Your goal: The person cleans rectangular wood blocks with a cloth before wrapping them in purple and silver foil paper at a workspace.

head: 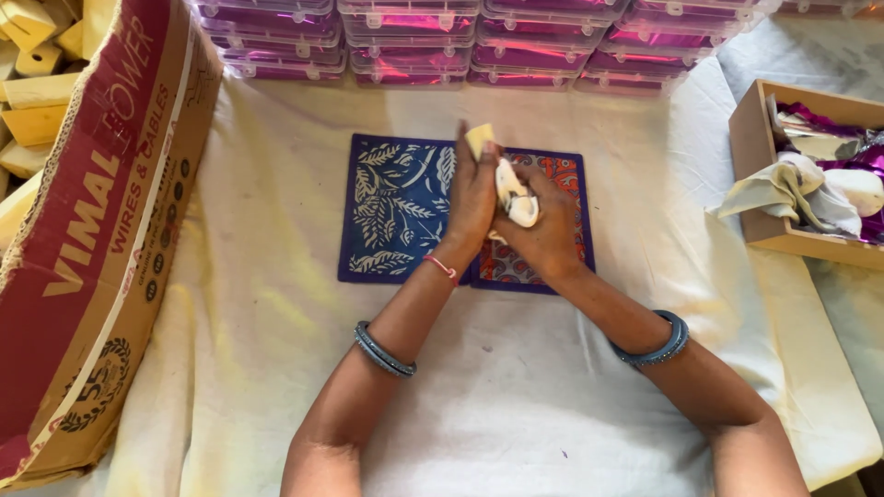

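Note:
My left hand [471, 198] holds a small pale yellow block [479, 140] upright, its top showing above my fingers. My right hand [545, 225] presses a crumpled white cloth [516, 195] against the block's side. Both hands meet above a blue patterned mat [396, 207] with white leaf prints, which lies next to an orange and blue patterned piece [566, 175] on the white sheet. Each wrist wears a grey bangle.
A large red and tan cardboard box [87, 239] full of yellow blocks [32, 87] stands at the left. Stacked clear plastic boxes with pink contents [479, 41] line the far edge. A small brown box [764, 156] with cloths and purple foil sits at the right.

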